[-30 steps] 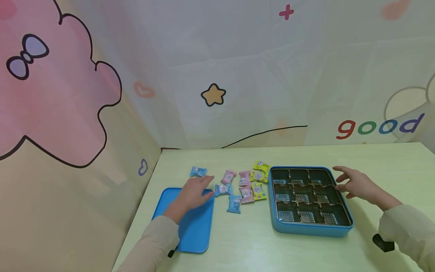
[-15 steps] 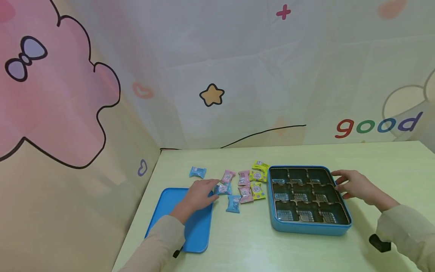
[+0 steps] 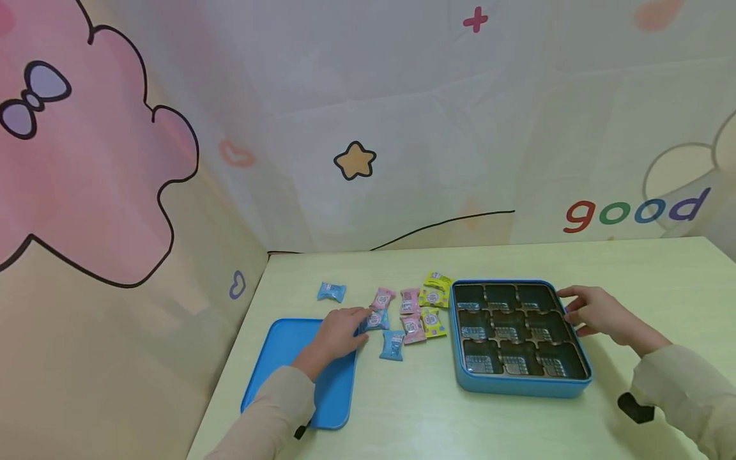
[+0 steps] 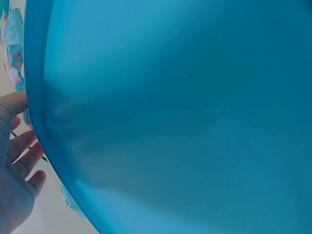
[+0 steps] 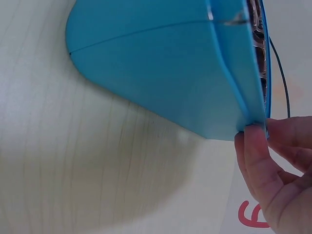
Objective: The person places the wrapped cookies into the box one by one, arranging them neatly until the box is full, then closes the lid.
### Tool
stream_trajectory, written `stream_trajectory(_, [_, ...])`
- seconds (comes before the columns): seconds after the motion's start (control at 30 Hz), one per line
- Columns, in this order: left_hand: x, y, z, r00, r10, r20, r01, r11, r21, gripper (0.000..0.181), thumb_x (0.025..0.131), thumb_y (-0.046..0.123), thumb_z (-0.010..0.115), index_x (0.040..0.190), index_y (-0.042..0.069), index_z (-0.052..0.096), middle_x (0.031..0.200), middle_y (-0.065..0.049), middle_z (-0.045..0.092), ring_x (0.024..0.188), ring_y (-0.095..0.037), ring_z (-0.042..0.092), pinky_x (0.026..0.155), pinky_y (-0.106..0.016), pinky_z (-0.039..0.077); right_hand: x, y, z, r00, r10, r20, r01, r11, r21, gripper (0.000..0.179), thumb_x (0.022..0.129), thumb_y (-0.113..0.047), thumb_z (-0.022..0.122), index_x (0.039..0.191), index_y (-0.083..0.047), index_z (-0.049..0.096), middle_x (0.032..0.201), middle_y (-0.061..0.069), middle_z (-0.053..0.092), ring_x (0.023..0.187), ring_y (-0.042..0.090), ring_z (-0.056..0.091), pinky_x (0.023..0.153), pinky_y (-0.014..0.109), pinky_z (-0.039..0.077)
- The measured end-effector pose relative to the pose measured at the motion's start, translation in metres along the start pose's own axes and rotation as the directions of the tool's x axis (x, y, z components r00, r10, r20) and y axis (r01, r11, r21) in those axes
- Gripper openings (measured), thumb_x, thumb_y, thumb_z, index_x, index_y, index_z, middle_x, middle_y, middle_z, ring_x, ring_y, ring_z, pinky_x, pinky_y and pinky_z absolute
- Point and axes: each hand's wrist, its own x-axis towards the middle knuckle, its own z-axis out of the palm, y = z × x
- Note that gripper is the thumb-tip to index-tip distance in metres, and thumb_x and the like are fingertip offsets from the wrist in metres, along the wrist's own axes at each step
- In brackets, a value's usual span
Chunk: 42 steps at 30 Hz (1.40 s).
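My left hand (image 3: 339, 332) reaches over the right edge of a blue tray-like lid (image 3: 270, 364), fingertips right at a blue wrapped candy (image 3: 377, 320). In the left wrist view, its thumb and spread fingers show beside the lid's rim (image 4: 36, 97), which hides part of the fingertips. My right hand (image 3: 600, 316) holds the far right rim of a blue tin box (image 3: 517, 386). Seen from the right wrist, fingers (image 5: 256, 146) press the outer wall near the rim while others lie over the edge. The box has a dark divider insert (image 3: 508, 326) with several bare compartments.
Pink candies (image 3: 413, 328), yellow candies (image 3: 433, 322) and another blue candy (image 3: 392, 345) lie between lid and box. One blue candy (image 3: 331, 292) sits apart behind the lid. A printed cloth (image 3: 414, 160) hangs behind the table.
My left hand has moved slightly right, toward the blue candy beside the lid. My right hand has closed in on the box's rim. The head view has shifted a little.
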Motion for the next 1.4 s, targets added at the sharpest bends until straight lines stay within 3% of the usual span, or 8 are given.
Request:
stream_trajectory(0.4, [0.0022, 0.0006, 0.0065, 0.999, -0.002, -0.049, 0.003, 1.000, 0.012, 0.047, 0.082, 0.027, 0.061, 0.126, 0.015, 0.049, 0.122, -0.004, 0.055, 0.111, -0.023, 0.052, 0.092, -0.040, 0.042, 0.0010, -0.0026, 0.0004, 1.000, 0.031, 0.002, -0.031, 0.999, 0.025, 0.050, 0.082, 0.003, 0.048, 0.126, 0.014, 0.028, 0.094, 0.023, 0.050, 0.071, 0.017, 0.056, 0.065, 0.036, 0.054])
stream_trajectory(0.9, [0.0037, 0.0031, 0.0084, 0.999, -0.020, -0.049, 0.019, 0.999, -0.027, 0.044, 0.082, 0.022, 0.061, 0.124, 0.012, 0.051, 0.119, -0.006, 0.057, 0.109, -0.023, 0.053, 0.092, -0.036, 0.043, 0.0020, -0.0025, 0.0013, 0.999, 0.034, -0.013, -0.034, 0.999, 0.024, 0.048, 0.082, 0.004, 0.048, 0.125, 0.014, 0.028, 0.091, 0.020, 0.050, 0.068, 0.017, 0.055, 0.061, 0.033, 0.053])
stream_trajectory(1.4, [0.0022, 0.0033, 0.0020, 0.995, -0.015, -0.097, 0.010, 0.999, -0.045, 0.043, 0.081, 0.024, 0.063, 0.121, 0.011, 0.054, 0.112, -0.006, 0.058, 0.103, -0.022, 0.053, 0.086, -0.034, 0.046, 0.0031, -0.0010, 0.0001, 0.999, 0.034, -0.011, -0.034, 0.999, 0.023, 0.049, 0.082, 0.003, 0.049, 0.125, 0.014, 0.028, 0.090, 0.018, 0.050, 0.068, 0.017, 0.054, 0.061, 0.033, 0.053])
